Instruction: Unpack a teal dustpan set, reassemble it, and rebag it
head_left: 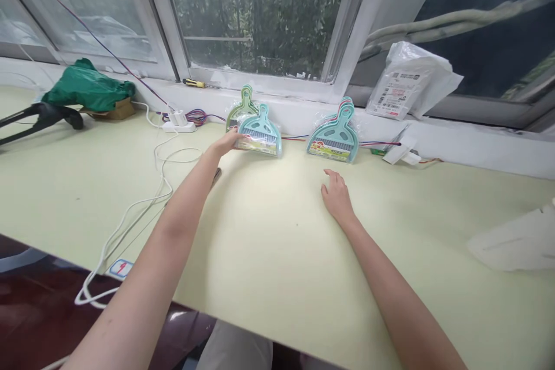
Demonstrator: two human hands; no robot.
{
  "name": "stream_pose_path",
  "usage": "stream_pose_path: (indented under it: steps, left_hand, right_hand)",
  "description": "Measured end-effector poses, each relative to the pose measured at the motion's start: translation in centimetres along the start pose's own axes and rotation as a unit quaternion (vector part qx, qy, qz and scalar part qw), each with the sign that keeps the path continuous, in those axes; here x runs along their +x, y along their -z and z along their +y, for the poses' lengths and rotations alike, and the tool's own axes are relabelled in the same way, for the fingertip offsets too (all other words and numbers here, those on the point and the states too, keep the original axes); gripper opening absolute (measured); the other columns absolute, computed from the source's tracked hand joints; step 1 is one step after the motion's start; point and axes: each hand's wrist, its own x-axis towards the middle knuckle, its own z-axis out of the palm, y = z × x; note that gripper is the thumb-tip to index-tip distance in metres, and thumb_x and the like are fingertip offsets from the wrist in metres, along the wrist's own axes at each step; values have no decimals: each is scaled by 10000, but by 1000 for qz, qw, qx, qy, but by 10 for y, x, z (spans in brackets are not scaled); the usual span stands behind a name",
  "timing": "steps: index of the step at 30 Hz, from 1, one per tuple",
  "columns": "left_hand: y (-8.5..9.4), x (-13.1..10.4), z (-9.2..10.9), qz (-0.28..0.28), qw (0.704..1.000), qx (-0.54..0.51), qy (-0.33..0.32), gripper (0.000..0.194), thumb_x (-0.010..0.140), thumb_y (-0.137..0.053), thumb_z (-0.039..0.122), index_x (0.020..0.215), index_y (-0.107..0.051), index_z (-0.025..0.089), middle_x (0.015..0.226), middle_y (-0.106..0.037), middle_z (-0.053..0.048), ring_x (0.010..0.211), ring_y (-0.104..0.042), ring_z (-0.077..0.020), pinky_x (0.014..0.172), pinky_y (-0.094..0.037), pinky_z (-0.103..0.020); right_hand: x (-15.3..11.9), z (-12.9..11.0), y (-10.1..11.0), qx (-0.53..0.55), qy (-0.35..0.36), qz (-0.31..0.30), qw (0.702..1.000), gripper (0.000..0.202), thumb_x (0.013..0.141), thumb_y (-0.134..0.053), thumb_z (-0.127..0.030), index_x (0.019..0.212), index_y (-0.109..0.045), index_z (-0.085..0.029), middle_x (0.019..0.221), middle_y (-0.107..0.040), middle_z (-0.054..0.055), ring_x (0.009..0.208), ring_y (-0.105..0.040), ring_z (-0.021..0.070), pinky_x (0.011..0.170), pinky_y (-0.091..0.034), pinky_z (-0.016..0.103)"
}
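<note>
Step in hand, as judged: pick-up of the left dustpan set. Left hand point(228, 141) is stretched out to the left stack of packaged dustpan sets point(259, 134), fingers laid on its near-left edge; contact is seen, but whether a real grip is closed around it cannot be told, since the fingertips are hidden against the wrapper. That stack is propped against the wall under the window sill point(277, 88), teal pan in front, a green one behind. Right hand point(336, 195) is released, palm down, fingers loosely spread, held just over the pale green surface point(269, 243), nothing gripped; it is nearer to the right stack of dustpan sets point(335, 136), also leaned on the wall, well apart from the first. White cable point(161, 170) and power strip point(178, 125) are left of the reaching arm. Next move, as judged: a firm pinch on the front pack's edge is needed so one unit is peeled off without the slick wrappers behind being toppled; the cable should be cleared on the pull-back.
</note>
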Motion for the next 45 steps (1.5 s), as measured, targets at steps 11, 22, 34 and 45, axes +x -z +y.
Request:
stream_pose_path:
  steps: [11, 22, 34, 45]
  left_hand:
    - [-144, -134, -48, -9, 979, -125, 160, 192, 734, -570, 53, 911, -633, 89, 786, -667, -121, 857, -664, -246, 746, -571, -342]
    - [-184, -178, -71, -70, 986, -151, 27, 319, 630, -719, 115, 938, -641, 143, 847, -711, -85, 854, -683, -234, 748, -566, -338]
    - [-183, -188, -74, -150, 978, -132, -57, 673, 583, -797, 170, 1205, -547, 232, 1102, -675, -53, 1008, -640, -194, 878, -506, -322]
    - [-172, -171, -70, -93, 990, -91, -47, 428, 841, -527, 588, 960, -673, 204, 907, -713, -75, 908, -664, -240, 809, -515, -340]
  right_hand:
    - [-25, -38, 52, 58, 113, 71, 989, 389, 980, -265, -241, 1321, -451, -214, 1349, -511, 103, 1269, -417, 213, 1049, -293, 394]
    - [-54, -39, 69, 67, 55, 60, 994, 276, 978, -332, -320, 988, -582, -203, 1108, -562, 125, 1010, -550, 230, 797, -458, 328]
    - [-34, -22, 41, 545, -303, 82, 777, 315, 693, -741, -330, 852, -496, -211, 785, -664, -18, 723, -657, 121, 738, -550, 265]
    - [-34, -8, 63, 638, -284, 27, 715, 442, 569, -805, -121, 889, -517, -223, 792, -693, -26, 803, -682, 150, 771, -604, 321]
